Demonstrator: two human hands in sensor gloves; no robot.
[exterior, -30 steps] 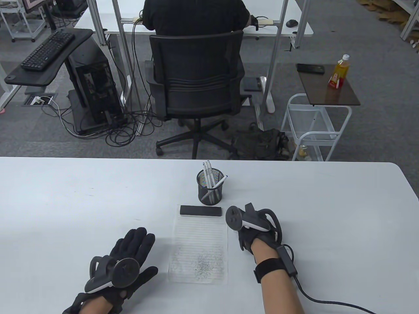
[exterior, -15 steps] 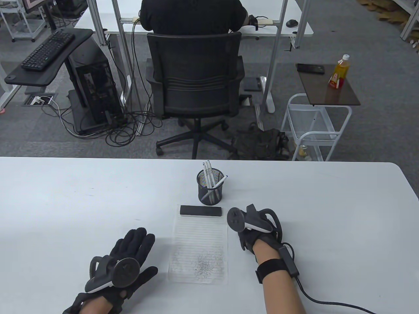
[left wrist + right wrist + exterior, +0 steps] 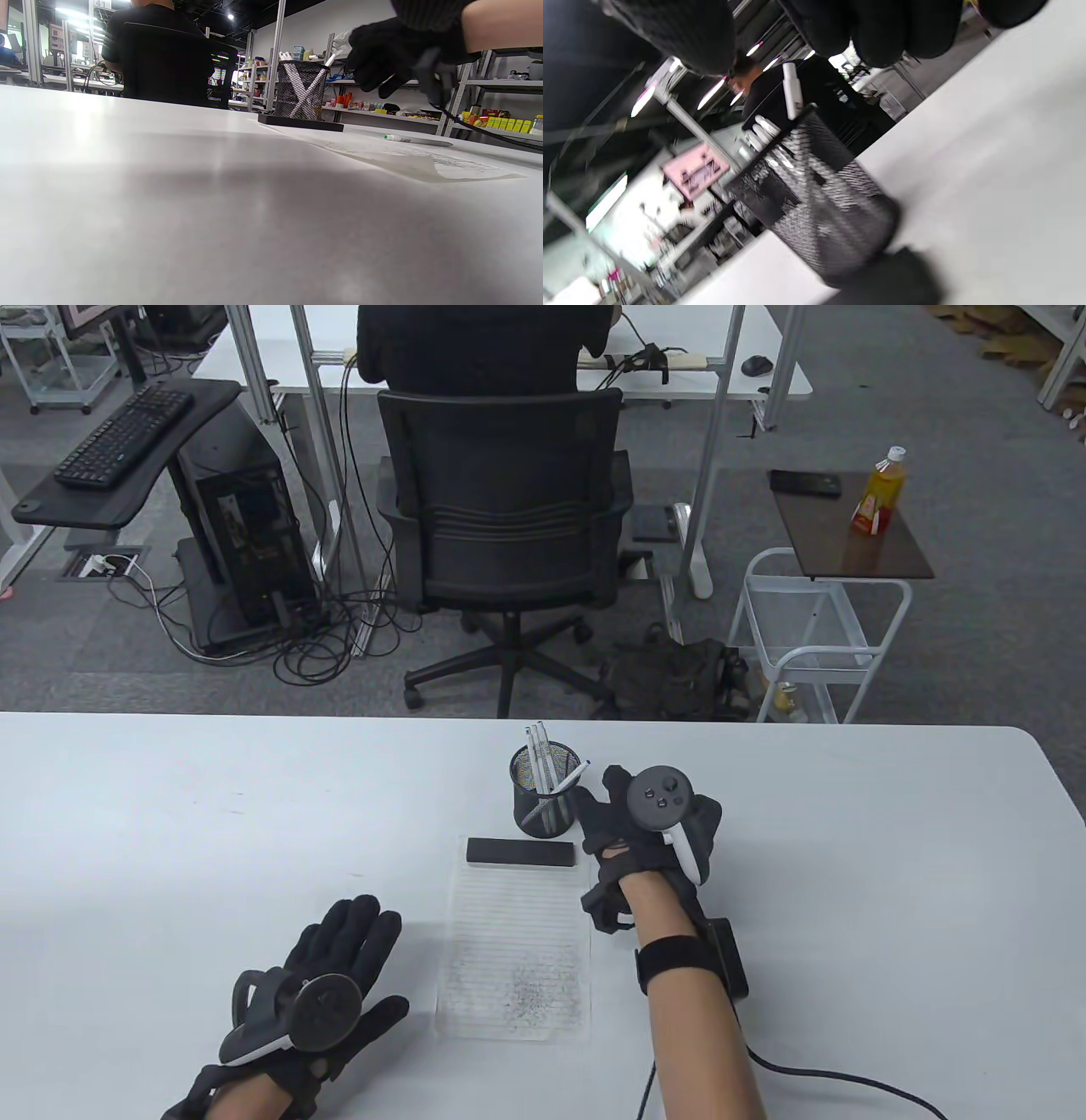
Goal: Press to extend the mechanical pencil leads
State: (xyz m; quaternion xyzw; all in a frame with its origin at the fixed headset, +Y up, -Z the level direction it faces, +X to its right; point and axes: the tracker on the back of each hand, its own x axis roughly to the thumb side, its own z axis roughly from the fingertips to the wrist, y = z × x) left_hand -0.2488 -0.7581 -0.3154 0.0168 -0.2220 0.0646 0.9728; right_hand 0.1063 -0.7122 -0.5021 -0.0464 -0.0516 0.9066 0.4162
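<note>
A black mesh pen cup (image 3: pixel 545 802) stands behind the lined paper (image 3: pixel 515 950) and holds several white mechanical pencils (image 3: pixel 537 746); one pencil (image 3: pixel 573 777) leans toward the right rim. My right hand (image 3: pixel 598 799) is just right of the cup, fingers apart and holding nothing. In the right wrist view its fingers (image 3: pixel 882 29) hang above the cup (image 3: pixel 814 199) and the leaning pencil (image 3: pixel 792 91). My left hand (image 3: pixel 352 937) rests flat on the table, fingers spread. The left wrist view shows another pencil (image 3: pixel 418 140) lying on the table beside the paper (image 3: pixel 424 161).
A black bar (image 3: pixel 519 853) lies across the top edge of the paper. The paper carries grey scribble marks (image 3: pixel 530 993). A cable (image 3: pixel 848 1082) runs from my right wrist along the table. A chair (image 3: pixel 501 509) and a seated person are beyond the table's far edge.
My right hand has moved forward from beside the paper's top right corner to the right side of the pen cup. The left hand has not moved.
</note>
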